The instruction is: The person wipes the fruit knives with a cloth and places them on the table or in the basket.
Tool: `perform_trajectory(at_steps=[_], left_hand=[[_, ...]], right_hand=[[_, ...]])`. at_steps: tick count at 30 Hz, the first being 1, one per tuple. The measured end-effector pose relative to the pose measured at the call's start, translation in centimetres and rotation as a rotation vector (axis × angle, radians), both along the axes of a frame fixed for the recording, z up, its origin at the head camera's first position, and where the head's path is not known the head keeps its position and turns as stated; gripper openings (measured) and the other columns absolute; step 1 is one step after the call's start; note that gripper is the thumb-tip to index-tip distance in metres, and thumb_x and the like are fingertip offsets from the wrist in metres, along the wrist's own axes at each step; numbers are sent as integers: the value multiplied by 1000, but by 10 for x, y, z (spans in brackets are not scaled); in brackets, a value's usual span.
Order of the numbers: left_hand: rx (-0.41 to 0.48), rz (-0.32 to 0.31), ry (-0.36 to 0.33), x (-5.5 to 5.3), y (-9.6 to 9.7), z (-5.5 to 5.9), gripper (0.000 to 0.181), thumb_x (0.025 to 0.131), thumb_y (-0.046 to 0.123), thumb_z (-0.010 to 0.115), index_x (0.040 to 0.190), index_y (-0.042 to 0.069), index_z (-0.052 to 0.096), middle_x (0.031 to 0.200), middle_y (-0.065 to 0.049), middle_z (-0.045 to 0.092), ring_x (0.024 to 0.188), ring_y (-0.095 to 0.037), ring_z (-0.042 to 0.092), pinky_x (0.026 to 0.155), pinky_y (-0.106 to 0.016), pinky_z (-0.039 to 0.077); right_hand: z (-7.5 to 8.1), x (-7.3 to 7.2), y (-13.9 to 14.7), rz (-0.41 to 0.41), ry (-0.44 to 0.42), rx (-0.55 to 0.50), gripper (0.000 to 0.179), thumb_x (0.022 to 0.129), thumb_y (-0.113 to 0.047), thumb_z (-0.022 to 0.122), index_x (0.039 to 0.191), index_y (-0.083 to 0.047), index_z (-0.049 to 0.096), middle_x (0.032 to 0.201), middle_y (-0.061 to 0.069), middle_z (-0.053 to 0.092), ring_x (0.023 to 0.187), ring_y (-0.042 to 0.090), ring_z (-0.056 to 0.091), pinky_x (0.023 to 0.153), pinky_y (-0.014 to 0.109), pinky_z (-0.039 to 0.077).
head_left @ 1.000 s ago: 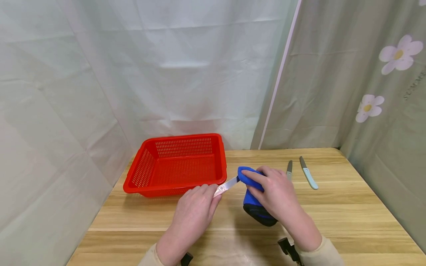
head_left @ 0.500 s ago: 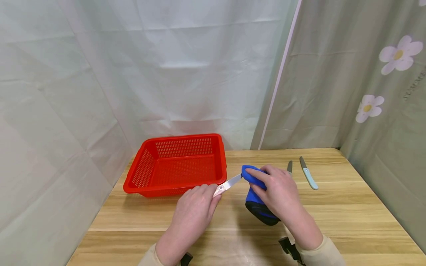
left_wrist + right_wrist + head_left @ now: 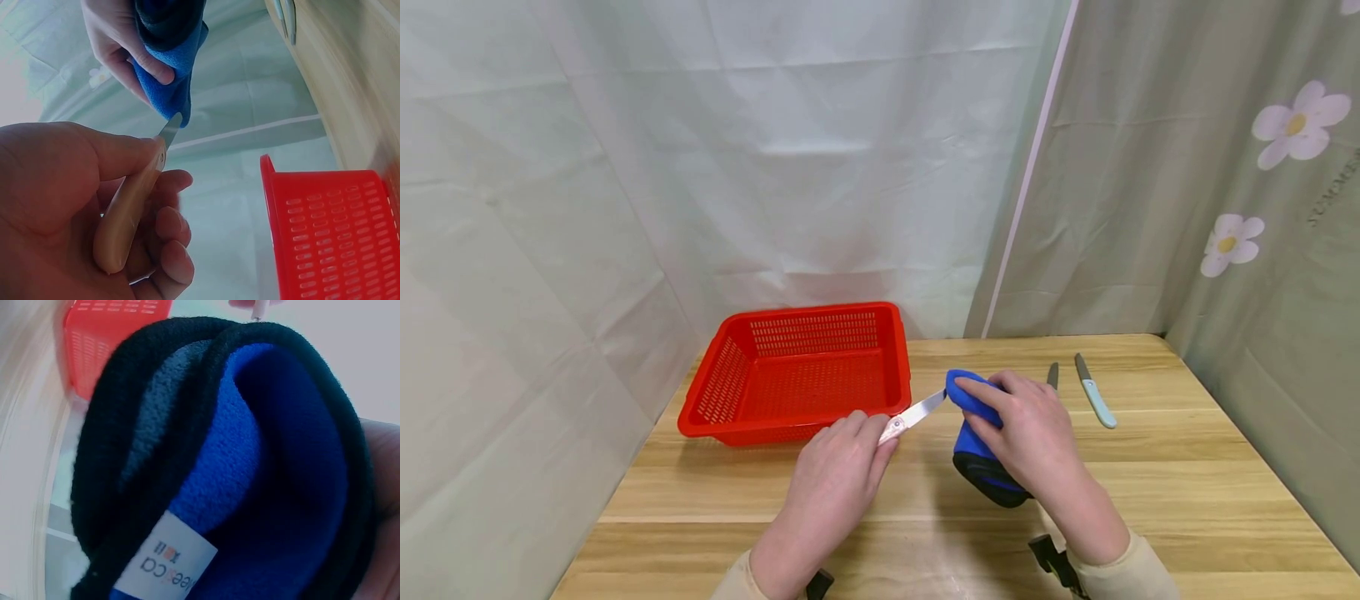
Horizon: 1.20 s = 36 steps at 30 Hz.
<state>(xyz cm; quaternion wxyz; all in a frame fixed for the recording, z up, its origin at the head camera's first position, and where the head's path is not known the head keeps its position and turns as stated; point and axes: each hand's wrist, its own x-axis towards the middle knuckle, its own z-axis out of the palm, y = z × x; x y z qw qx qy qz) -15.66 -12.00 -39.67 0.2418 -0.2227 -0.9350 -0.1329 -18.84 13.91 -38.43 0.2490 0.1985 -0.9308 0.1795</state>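
My left hand (image 3: 835, 471) grips a small knife (image 3: 919, 412) by its pale pinkish handle, the blade pointing to the right. In the left wrist view the thumb lies along the handle (image 3: 128, 219), with the fingers curled beneath it. A folded blue cloth (image 3: 976, 442) with black edging is pinched in my right hand (image 3: 1037, 429), and its upper fold meets the tip of the blade, hiding the very point. The right wrist view is mostly filled by the bunched cloth, which bears a white label (image 3: 165, 562).
A red plastic basket (image 3: 793, 431) with slotted sides stands at the back left of the wooden table (image 3: 1187, 500). To the right lie a knife with a light blue handle (image 3: 1098, 403) and another knife (image 3: 1053, 375) partly hidden behind my right hand. Pale curtains (image 3: 850, 167) enclose the table.
My right hand and the cloth have slid slightly right along the blade to its tip, baring more metal. Over the last half second they have hardly moved. The left hand keeps its grip.
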Motion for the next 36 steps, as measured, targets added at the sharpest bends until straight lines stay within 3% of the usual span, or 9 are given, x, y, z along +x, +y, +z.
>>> perform_trajectory(at_steps=[7, 16, 27, 31, 36], left_hand=[[73, -1, 48, -2, -1, -3, 20, 95, 22, 91, 108, 11, 79, 95, -3, 52, 70, -14, 47, 57, -26, 44], [62, 24, 48, -4, -1, -3, 22, 94, 21, 91, 107, 8, 80, 83, 1, 44, 70, -15, 39, 58, -25, 36], [10, 25, 137, -14, -11, 4, 20, 92, 20, 91, 97, 7, 77, 75, 2, 48, 63, -14, 40, 56, -27, 37], [-16, 43, 134, -19, -18, 8, 18, 91, 18, 90, 91, 8, 75, 73, 2, 48, 61, -13, 40, 53, -26, 37], [-34, 77, 67, -27, -27, 16, 22, 93, 19, 86, 85, 10, 67, 69, 4, 43, 56, -12, 38, 48, -25, 34]], right_hand=[[1, 0, 2, 0, 5, -11, 45, 89, -17, 95, 132, -20, 82, 108, 9, 73, 94, 30, 70, 86, 52, 53], [2, 0, 6, 5, 10, -13, 46, 90, -17, 94, 134, -22, 82, 107, 6, 72, 92, 27, 69, 82, 49, 51], [1, 1, 13, -4, 3, 18, 46, 89, -18, 95, 132, -23, 82, 106, 5, 72, 90, 25, 69, 83, 51, 53], [0, 1, 14, -3, -8, 43, 46, 88, -19, 95, 132, -23, 83, 105, 5, 71, 87, 25, 68, 82, 50, 52], [0, 1, 15, 11, 7, 65, 45, 88, -20, 96, 131, -22, 83, 104, 5, 71, 84, 23, 68, 79, 48, 52]])
